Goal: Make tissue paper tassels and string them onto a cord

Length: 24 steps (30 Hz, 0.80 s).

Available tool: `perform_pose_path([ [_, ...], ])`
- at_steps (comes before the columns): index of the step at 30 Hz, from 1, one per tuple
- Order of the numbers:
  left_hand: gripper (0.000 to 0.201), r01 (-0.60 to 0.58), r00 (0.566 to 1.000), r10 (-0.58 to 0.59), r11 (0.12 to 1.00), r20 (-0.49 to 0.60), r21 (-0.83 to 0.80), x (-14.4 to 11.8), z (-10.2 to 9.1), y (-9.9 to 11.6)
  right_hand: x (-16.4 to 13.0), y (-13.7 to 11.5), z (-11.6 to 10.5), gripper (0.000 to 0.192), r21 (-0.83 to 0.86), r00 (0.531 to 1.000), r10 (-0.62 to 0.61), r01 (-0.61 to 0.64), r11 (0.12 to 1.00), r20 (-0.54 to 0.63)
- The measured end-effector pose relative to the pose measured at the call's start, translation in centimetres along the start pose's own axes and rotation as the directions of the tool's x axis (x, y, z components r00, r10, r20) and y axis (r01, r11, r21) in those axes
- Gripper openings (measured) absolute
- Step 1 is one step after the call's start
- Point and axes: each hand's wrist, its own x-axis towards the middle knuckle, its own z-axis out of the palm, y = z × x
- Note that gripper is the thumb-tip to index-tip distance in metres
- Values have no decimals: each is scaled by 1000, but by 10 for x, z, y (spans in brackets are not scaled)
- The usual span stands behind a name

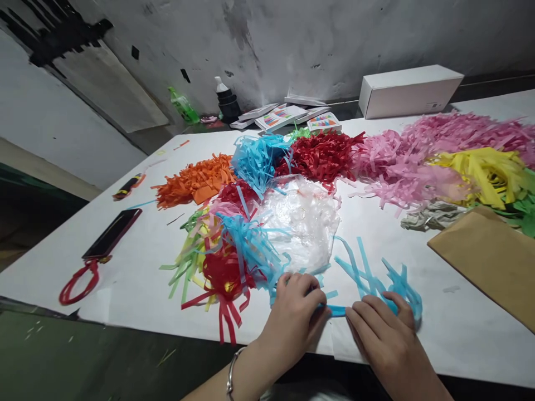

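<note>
Both grips close on one blue fringed strip (368, 284) at the counter's (418, 345) near edge: our left hand (295, 312) pinches its uncut band, our right hand (382, 328) presses the band flat just beside it. We judge rolling works best if we keep that band taut and level, its fringe fanned away toward the clear plastic bag (303, 223).

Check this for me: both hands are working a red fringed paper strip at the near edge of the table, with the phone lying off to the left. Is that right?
Not quite. In the head view the fringed paper strip under the left hand and right hand is blue, not red. The rest holds: it lies at the table's near edge, and the phone lies off to the left.
</note>
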Motion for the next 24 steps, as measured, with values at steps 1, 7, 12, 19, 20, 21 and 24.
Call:
perform_pose_path([
  [1, 4, -56, 998, 56, 998, -33, 5, -2, 1, -1, 1, 0, 0, 20, 20, 1000, 17, -17, 1000, -8],
  [7, 14, -205, 972, 207, 978, -112, 25, -5, 8, 1, 10, -7, -1, 23, 88, 999, 42, -42, 995, 5],
  [12, 12, -155, 988, 154, 983, -21, -101, -2, 6, 0, -2, 0, -5, 29, 106, 994, 18, -29, 994, 105],
  [19, 16, -74, 995, 82, 989, 55, -131, -8, -6, 5, -13, 12, -19, 25, 81, 990, 142, -142, 987, 6],
  [20, 16, -57, 996, 64, 991, 60, -125, -8, -6, 7, -11, 10, -19, 25, 66, 989, 151, -151, 986, 3],
  [21, 16, -34, 997, 41, 993, 61, -115, -8, -6, 10, -8, 9, -20, 26, 43, 987, 160, -160, 986, 7],
  [24, 10, 39, 998, -36, 997, 48, -60, -5, -2, 15, 1, 5, -20, 24, -67, 982, 180, -176, 982, 56],
])
